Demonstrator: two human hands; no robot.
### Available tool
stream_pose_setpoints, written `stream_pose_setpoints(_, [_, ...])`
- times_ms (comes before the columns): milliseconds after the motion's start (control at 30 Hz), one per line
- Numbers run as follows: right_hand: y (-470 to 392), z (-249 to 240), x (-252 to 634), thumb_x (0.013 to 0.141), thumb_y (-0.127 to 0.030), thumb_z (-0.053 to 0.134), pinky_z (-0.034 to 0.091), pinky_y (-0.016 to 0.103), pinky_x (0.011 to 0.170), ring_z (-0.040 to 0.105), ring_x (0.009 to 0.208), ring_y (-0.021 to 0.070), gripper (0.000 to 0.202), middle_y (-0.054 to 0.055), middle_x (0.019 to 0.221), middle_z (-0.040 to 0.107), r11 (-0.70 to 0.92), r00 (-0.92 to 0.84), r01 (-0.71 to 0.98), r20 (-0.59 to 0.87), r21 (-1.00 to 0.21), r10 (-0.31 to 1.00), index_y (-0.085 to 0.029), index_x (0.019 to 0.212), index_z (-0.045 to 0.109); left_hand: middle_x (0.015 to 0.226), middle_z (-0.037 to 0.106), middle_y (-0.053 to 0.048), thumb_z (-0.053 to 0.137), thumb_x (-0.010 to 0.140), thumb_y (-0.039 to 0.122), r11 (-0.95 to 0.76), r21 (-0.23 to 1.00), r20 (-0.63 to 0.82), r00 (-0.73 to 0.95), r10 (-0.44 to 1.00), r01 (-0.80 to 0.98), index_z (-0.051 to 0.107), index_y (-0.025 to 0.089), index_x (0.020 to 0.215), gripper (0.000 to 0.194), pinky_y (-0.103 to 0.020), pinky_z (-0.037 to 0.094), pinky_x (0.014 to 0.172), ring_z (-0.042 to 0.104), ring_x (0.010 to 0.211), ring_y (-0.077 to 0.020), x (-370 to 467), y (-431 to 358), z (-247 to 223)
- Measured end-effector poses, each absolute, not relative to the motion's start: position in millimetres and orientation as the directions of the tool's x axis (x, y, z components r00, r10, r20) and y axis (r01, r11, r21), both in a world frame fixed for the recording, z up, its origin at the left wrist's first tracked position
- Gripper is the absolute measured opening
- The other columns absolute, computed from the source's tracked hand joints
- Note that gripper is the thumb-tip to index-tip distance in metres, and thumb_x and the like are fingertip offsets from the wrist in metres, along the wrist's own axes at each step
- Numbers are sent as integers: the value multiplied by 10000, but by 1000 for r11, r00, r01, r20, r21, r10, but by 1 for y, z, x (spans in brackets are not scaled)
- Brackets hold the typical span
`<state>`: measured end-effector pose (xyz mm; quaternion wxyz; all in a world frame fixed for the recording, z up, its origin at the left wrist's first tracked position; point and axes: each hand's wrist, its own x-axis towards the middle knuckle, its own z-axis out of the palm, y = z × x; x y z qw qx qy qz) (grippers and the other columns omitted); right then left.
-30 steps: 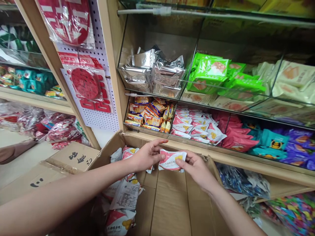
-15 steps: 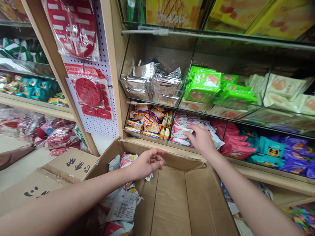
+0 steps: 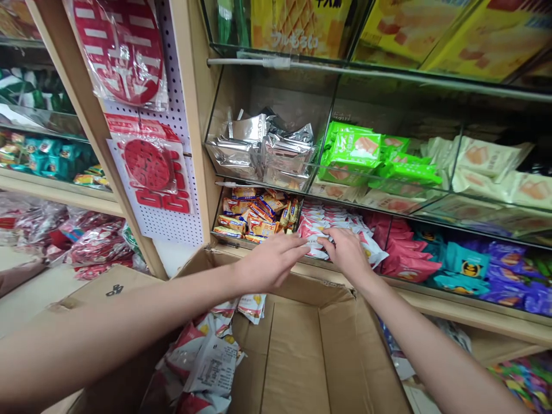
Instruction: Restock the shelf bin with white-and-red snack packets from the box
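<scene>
Small white and pink snack packets [image 3: 317, 215] stand in rows in a clear bin on the lower shelf. My right hand [image 3: 348, 253] rests against the front of them, thumb and forefinger apart, other fingers partly hidden. Close to its left, my left hand [image 3: 273, 260] reaches over the box rim with its fingers stretched out flat towards the packets' front; nothing shows in it. Below both hands sits an open cardboard box [image 3: 297, 356]. More white and pink packets [image 3: 213, 365] lie heaped along its left side, partly covered by my left forearm.
Orange-gold wrapped snacks [image 3: 259, 213] fill the bin on the left, pink packets [image 3: 409, 256] and teal packets [image 3: 466, 264] the bins on the right. Silver packets [image 3: 263, 146] and green packets [image 3: 353, 149] occupy the tier above. Red decorations [image 3: 149, 164] hang on a pegboard.
My left hand has moved up and right from above the box to the shelf bin, its fingers straightening. My right hand stays at the packets. The view has shifted slightly.
</scene>
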<state>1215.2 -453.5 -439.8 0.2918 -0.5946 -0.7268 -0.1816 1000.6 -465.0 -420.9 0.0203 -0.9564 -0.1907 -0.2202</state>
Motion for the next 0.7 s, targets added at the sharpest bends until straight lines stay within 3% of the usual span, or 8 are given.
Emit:
stream_pose_setpoints(67, [-454,-441,1215,806,-233,495,334,312,715,551,834,223,160,80,879,656,249,-136,964,638,-91,758,-147,880,609,1355,327,-118,357,822,153,-880,-220,434,850,298,421,330,120,1278,457,-469,149,1034,230,1266,-247,1023,-447,-411])
stream_pose_setpoints(100, [-455,-442,1215,809,-232,488,327,319,726,549,839,224,168,80,892,654,238,-129,968,644,-85,754,-150,897,605,1347,335,-131,351,836,191,-829,-297,448,836,317,474,328,105,1279,452,-498,131,1029,240,1260,-264,1035,-438,-408])
stream_pose_setpoints(200, [-462,-446,1213,815,-233,476,264,394,813,522,913,247,221,90,978,639,154,-89,987,689,-33,720,-161,997,579,1200,499,-171,352,848,337,-695,-410,467,790,397,591,429,46,1205,467,-536,114,1015,342,1194,-298,1061,-421,-407])
stream_pose_setpoints(300, [-467,-450,1209,821,-218,465,165,478,881,466,1016,272,281,93,1032,628,119,-96,993,702,17,706,-167,1088,538,1027,604,-180,372,835,379,-606,-499,449,783,432,620,563,18,1052,462,-558,77,1010,360,1169,-329,1072,-418,-411])
stream_pose_setpoints(500, [-460,-448,1204,824,-214,446,158,518,896,445,1042,275,280,84,1127,582,119,-65,992,669,-35,741,-189,1083,548,974,626,-179,402,818,343,-520,-534,426,743,515,667,626,35,950,403,-552,41,1011,343,1180,-340,1075,-427,-408])
stream_pose_setpoints(700, [-469,-449,1226,803,-252,456,292,413,916,426,1100,253,421,145,1186,517,177,-102,983,665,-46,740,-93,1194,451,1238,458,-184,392,820,409,-602,-487,433,774,463,633,404,39,1228,552,-493,98,1024,350,1185,-307,1084,-427,-408])
